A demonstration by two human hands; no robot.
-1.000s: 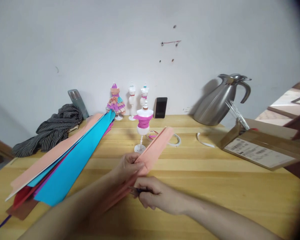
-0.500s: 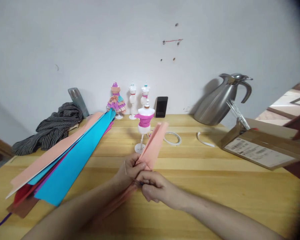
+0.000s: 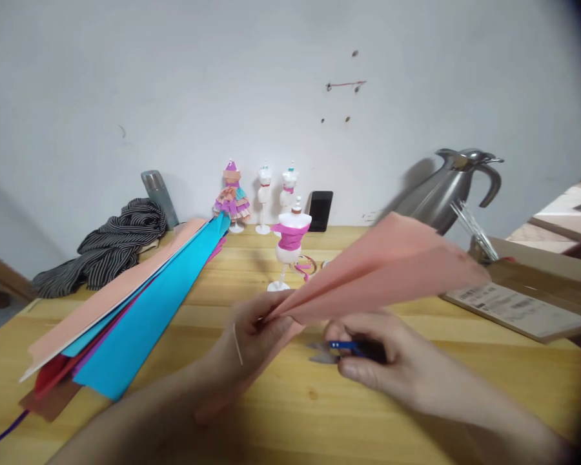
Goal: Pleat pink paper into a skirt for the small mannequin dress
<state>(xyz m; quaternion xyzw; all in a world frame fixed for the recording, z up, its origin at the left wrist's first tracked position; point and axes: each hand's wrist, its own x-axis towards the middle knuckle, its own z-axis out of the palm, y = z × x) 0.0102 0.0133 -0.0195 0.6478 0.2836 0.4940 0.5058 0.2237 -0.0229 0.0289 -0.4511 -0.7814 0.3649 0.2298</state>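
Note:
My left hand [image 3: 259,339] is closed on a sheet of salmon-pink crepe paper [image 3: 368,274], pinching it into gathers. The paper fans out to the upper right, and more of it hangs below my wrist. My right hand [image 3: 392,361] grips small blue thread snips [image 3: 336,352], their blades apart and pointing left, just under the paper and not touching it. Behind my left hand stands a small white dress form [image 3: 286,252] with a magenta band [image 3: 290,237] wrapped round its chest.
Coloured crepe sheets [image 3: 159,303] lie at the left, beside a striped cloth [image 3: 116,239] and a flask [image 3: 157,194]. Small dress forms [image 3: 232,200] and a phone [image 3: 321,210] stand by the wall. A steel jug [image 3: 445,187] and a cardboard box [image 3: 527,290] are at the right.
My right hand has drawn away from my left towards the right, bringing the snips into sight. The pink paper has spread out and swung over to the right. The view has shifted slightly.

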